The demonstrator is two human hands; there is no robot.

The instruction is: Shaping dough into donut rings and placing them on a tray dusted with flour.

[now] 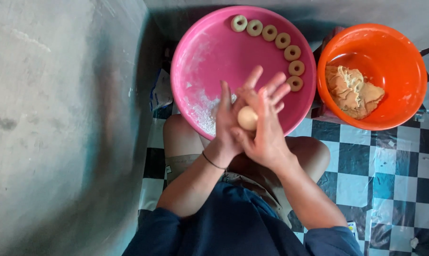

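A small round ball of pale dough (247, 118) sits pressed between my two palms, held over the near rim of a wide pink basin (209, 52). My left hand (228, 128) is under and left of the ball, fingers up. My right hand (266, 118) lies against it from the right, fingers spread. Several ring-shaped dough pieces (282, 41) lie in a curved row along the basin's far right wall. Loose flour (202, 111) is dusted on the basin's near floor.
An orange bowl (394, 42) to the right holds a lump of tan dough (352, 90). A grey wall (58, 118) rises at the left. My bare knees (181, 137) rest on a black-and-white checkered floor (390, 180).
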